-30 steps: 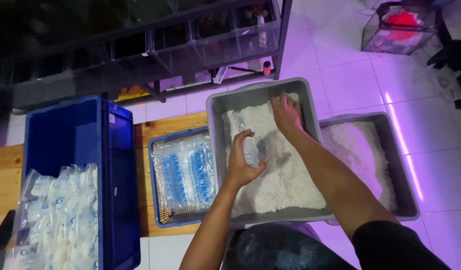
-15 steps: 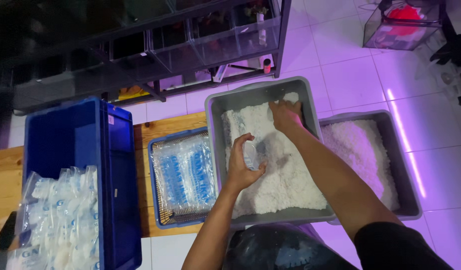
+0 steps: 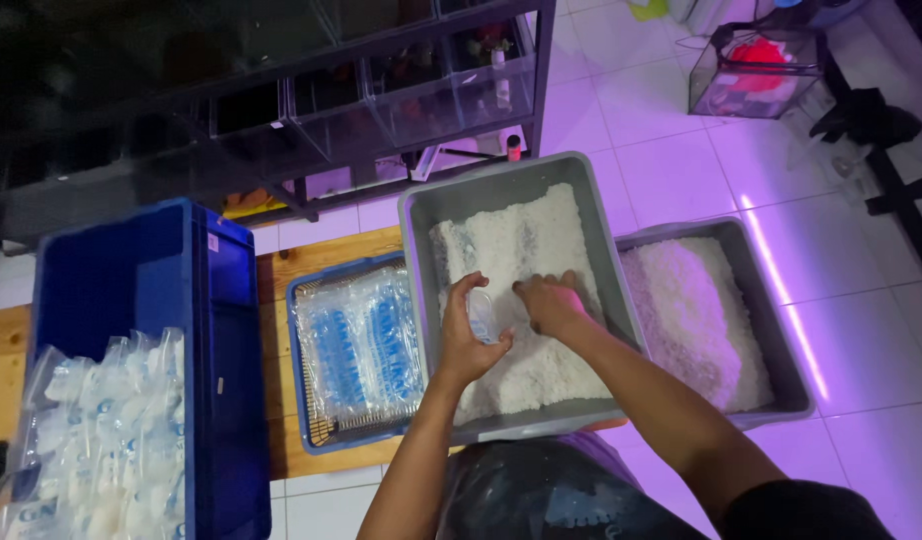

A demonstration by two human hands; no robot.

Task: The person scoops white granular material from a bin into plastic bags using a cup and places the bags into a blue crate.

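Left hand [image 3: 468, 335]: grip pinching small clear bag [image 3: 484, 317] over white grains [image 3: 526, 300] in grey tub [image 3: 501, 180]; right hand [image 3: 551, 303]: drawn back from far end, fingers spread, raking grains bagward; filling apparently underway.

White floor tiles [image 3: 671, 160] fill the far and right side, washed with purple light on the right. A dark metal shelf rack [image 3: 281, 90] with clear drawer bins stands along the far left. A wooden counter [image 3: 1, 350] shows at the left. At the far right sits a glass tank [image 3: 756, 65] holding something red.
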